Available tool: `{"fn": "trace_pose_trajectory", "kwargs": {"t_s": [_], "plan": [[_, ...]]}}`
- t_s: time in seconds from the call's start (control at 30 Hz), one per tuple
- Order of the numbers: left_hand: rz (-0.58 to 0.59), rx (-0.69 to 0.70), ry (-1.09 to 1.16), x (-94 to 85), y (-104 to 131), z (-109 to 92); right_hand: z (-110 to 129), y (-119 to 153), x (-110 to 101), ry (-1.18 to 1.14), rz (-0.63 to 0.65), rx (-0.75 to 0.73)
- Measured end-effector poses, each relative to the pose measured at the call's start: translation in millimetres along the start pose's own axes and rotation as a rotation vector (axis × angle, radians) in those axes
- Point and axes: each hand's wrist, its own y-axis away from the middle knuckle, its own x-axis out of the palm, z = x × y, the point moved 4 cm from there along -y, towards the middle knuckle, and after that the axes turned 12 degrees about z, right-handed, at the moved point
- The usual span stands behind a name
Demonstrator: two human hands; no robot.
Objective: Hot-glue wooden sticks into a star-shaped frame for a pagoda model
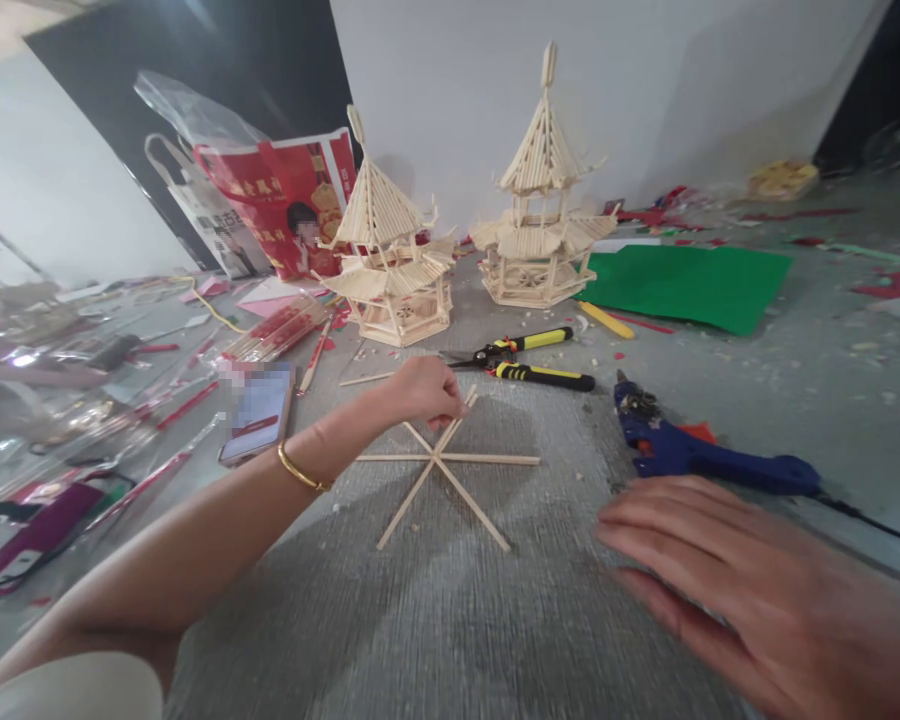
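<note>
Thin wooden sticks (487, 459) lie crossed in a star on the grey table. My left hand (426, 392) reaches over the star's far side, its fingers pinched on a wooden stick (448, 436) beside the upper-right arm; the fingertips partly hide it. At the lower right my right hand (750, 570) is open, fingers stretched out with the thumb apart, holding nothing. Just beyond it lies a blue glue gun (712, 465), its nozzle pointing away. Cutting pliers (529, 360) with yellow-black handles rest past my left hand, and another stick (367, 379) lies left of it.
Two pagoda models (394, 290) (544, 250) made of sticks stand at the back. A green sheet (690, 285) lies right of them. On the left are a phone (259, 415), packets of sticks (274, 335) and a red bag (270, 215). Scraps litter the table.
</note>
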Motion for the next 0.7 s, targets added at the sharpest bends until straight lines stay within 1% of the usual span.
{"fn": "trace_pose_trajectory", "kwargs": {"t_s": [0.2,0.3,0.5,0.7], "plan": [[0.013,0.008,-0.029,0.9,-1.1,0.8,-2.1,-6.0,-4.2,-0.010,0.046,-0.012],[0.018,-0.005,-0.038,0.9,-1.6,1.6,-3.2,-7.8,-5.8,-0.019,0.066,0.005],[0.039,-0.006,-0.050,2.3,-2.6,0.1,-3.1,-7.9,-7.2,-0.016,0.077,0.009],[0.031,0.011,-0.040,2.8,-2.9,0.2,-3.6,-4.1,-3.6,-0.025,0.081,0.005]]}}
